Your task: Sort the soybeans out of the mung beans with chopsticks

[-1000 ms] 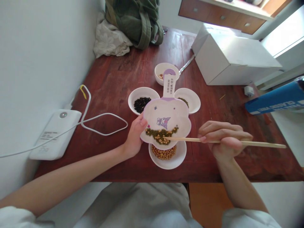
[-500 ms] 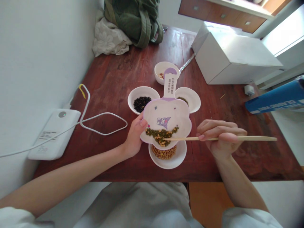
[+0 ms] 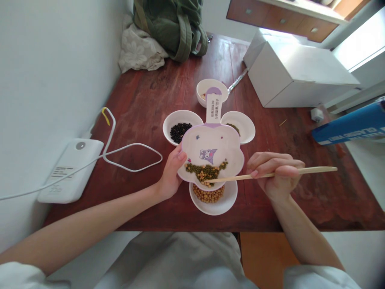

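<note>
My left hand (image 3: 171, 174) grips the left edge of a flower-shaped plate (image 3: 192, 148) with a purple handle and a cartoon print. The plate is tilted toward me above the near bowl. Mixed green and yellow beans (image 3: 207, 172) are gathered at its lower side. My right hand (image 3: 275, 172) is closed around a pale wooden chopstick (image 3: 234, 178); whether a second one lies along it I cannot tell. The chopstick's tip touches the beans near the plate's lower rim. Under that rim, a white bowl (image 3: 230, 198) holds yellow soybeans (image 3: 210, 196).
Around the plate stand a bowl (image 3: 168, 120) of black beans, a bowl (image 3: 248, 126) with green beans and a far bowl (image 3: 203, 86) partly behind the handle. A power bank (image 3: 70, 172) with a cable lies left. A white box (image 3: 300, 76), blue package (image 3: 351, 124) and green bag (image 3: 168, 28) border the table.
The chopstick's tip has shifted slightly down toward the plate's lower rim, and its back end has risen and moved left with my right hand. The plate stays nearly in place.
</note>
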Tool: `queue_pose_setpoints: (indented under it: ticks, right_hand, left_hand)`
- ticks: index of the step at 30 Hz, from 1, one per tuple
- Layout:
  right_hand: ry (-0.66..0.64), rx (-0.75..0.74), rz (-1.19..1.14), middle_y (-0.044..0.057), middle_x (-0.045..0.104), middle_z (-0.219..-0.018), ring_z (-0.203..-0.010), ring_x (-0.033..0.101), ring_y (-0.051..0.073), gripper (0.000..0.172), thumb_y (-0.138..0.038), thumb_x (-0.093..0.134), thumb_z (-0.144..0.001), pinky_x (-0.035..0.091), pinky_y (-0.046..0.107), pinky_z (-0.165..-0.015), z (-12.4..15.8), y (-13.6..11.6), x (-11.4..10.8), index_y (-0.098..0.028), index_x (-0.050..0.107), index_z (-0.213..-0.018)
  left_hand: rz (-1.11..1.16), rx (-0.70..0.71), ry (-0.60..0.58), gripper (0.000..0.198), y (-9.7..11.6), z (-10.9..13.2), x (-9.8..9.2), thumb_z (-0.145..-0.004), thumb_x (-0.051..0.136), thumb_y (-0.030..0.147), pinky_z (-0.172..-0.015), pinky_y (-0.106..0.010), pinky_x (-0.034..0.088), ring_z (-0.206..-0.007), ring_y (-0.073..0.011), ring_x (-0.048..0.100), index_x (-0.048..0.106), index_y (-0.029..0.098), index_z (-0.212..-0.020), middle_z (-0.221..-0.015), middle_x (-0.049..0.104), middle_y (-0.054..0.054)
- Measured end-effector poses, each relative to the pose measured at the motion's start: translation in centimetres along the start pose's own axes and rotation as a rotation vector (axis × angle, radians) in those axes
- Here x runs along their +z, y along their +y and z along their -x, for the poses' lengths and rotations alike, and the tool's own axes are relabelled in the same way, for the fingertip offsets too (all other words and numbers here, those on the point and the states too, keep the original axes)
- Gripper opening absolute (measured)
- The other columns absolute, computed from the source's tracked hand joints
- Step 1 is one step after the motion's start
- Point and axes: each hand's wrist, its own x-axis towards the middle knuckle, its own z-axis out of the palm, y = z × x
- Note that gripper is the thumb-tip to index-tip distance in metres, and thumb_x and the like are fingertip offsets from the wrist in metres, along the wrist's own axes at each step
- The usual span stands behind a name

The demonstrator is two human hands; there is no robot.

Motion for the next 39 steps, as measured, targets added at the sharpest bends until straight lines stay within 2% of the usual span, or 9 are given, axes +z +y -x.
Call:
queue_pose_setpoints:
  ticks: [7, 12, 17, 26, 31, 39]
  right_hand:
    - [-0.004, 0.041, 0.053, 0.008, 0.079, -0.059, -0.045, 0.071, 0.021, 0.066, -0.066, 0.074, -0.113, 0.052, 0.034, -0.042, 0.2, -0.2, 0.2, -0.021, 0.090, -0.068]
    - [-0.003, -0.009, 0.039, 0.007, 0.077, -0.056, -0.044, 0.069, 0.020, 0.064, -0.064, 0.075, -0.113, 0.051, 0.033, -0.041, 0.1, -0.3, 0.4, -0.021, 0.090, -0.068]
    - [-0.014, 0.023, 0.065, 0.007, 0.077, -0.056, -0.044, 0.069, 0.020, 0.065, -0.065, 0.076, -0.113, 0.051, 0.033, -0.042, 0.2, -0.1, 0.1, -0.020, 0.089, -0.067]
    - [-0.058, -0.002, 0.024, 0.006, 0.077, -0.056, -0.044, 0.069, 0.019, 0.064, -0.063, 0.076, -0.113, 0.050, 0.031, -0.043, -0.2, -0.1, 0.3, -0.020, 0.088, -0.068]
    - [-0.085, -0.006, 0.000, 0.007, 0.079, -0.059, -0.046, 0.071, 0.018, 0.063, -0.061, 0.077, -0.113, 0.051, 0.028, -0.044, -0.3, 0.1, 0.4, -0.018, 0.088, -0.069]
    - [-0.057, 0.030, -0.059, 0.007, 0.077, -0.055, -0.042, 0.068, 0.016, 0.071, -0.069, 0.074, -0.112, 0.047, 0.025, -0.043, -0.4, 0.7, 1.2, -0.019, 0.086, -0.064]
  left_hand:
    - [-0.003, -0.006, 0.033, 0.069, 0.1, 0.0, 0.0, -0.089, 0.096, 0.074, -0.123, -0.057, 0.069, -0.145, -0.0464, 0.082, 0.091, 0.024, -0.135, -0.131, 0.095, -0.012]
    - [-0.018, -0.023, 0.012, 0.075, 0.1, 0.1, -0.2, -0.086, 0.099, 0.074, -0.118, -0.059, 0.071, -0.136, -0.0478, 0.086, 0.090, 0.023, -0.139, -0.125, 0.095, -0.013]
    - [-0.034, -0.025, 0.041, 0.076, -0.1, 0.0, -0.3, -0.083, 0.102, 0.073, -0.117, -0.058, 0.071, -0.132, -0.0460, 0.088, 0.088, 0.023, -0.139, -0.121, 0.095, -0.012]
    - [-0.034, -0.012, 0.039, 0.078, -0.2, 0.2, -0.5, -0.087, 0.098, 0.075, -0.120, -0.057, 0.069, -0.140, -0.0474, 0.084, 0.087, 0.022, -0.143, -0.134, 0.093, -0.016]
    - [-0.087, 0.005, 0.055, 0.086, 0.1, 0.4, -0.3, -0.084, 0.097, 0.080, -0.120, -0.057, 0.068, -0.138, -0.0467, 0.085, 0.086, 0.022, -0.146, -0.132, 0.093, -0.017]
    - [-0.142, -0.024, 0.147, 0.076, 0.6, 1.1, -1.0, -0.086, 0.095, 0.081, -0.120, -0.058, 0.068, -0.138, -0.0477, 0.084, 0.090, 0.025, -0.138, -0.135, 0.093, -0.016]
